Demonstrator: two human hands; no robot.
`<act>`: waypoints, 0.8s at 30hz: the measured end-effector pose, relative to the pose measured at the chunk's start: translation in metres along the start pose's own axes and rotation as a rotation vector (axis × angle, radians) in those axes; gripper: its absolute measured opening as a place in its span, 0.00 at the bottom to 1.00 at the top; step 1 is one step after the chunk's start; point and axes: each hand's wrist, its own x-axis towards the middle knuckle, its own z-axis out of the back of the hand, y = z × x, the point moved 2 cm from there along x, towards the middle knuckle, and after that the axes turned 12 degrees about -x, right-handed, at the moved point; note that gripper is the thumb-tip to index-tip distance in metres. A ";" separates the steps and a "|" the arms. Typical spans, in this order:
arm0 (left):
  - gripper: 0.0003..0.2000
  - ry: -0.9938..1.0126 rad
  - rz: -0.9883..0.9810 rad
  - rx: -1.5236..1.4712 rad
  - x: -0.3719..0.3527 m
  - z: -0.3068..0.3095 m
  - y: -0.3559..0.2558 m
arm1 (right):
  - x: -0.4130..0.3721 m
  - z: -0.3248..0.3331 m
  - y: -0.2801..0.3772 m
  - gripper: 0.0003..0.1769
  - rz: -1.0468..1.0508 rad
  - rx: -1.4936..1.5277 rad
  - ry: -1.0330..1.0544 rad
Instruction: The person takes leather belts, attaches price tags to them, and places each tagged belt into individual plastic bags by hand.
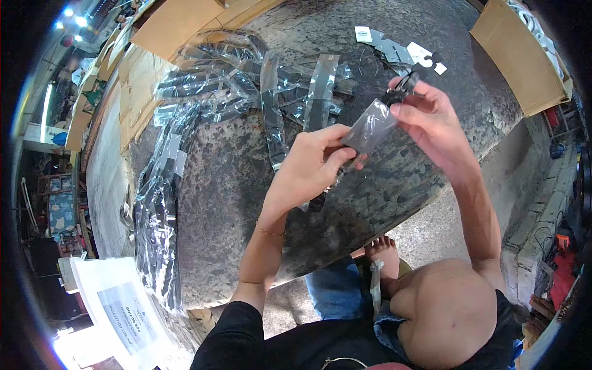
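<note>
My left hand [311, 160] is closed on the lower end of a flat, glossy dark grey card [372, 127], thumb on top and fingers underneath. At the card's upper end, my right hand [431, 117] pinches a small black hook-like piece [404, 87]; its exact shape is partly hidden by the fingers. Something dark and shiny [317, 202] shows below my left hand, mostly covered by it. Just beyond my hands, dark strips in see-through plastic sleeves [320, 92] lie on the table.
Grey and white cards [394, 52] lie at the table's far side. More sleeved dark strips [157, 228] are piled along the left. Cardboard boxes [524, 55] stand at the right and far left. A white printed box [126, 314] sits at lower left. The mottled table [228, 203] curves near my legs.
</note>
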 end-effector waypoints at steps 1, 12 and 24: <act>0.06 0.000 0.000 0.000 0.000 0.002 0.000 | 0.001 0.004 -0.001 0.19 0.013 -0.030 -0.068; 0.09 -0.001 0.009 0.074 -0.001 0.001 -0.003 | 0.000 0.004 -0.009 0.22 0.117 -0.253 -0.146; 0.09 -0.135 -0.144 0.025 0.004 -0.014 0.005 | -0.004 -0.016 -0.010 0.25 -0.027 -0.514 0.028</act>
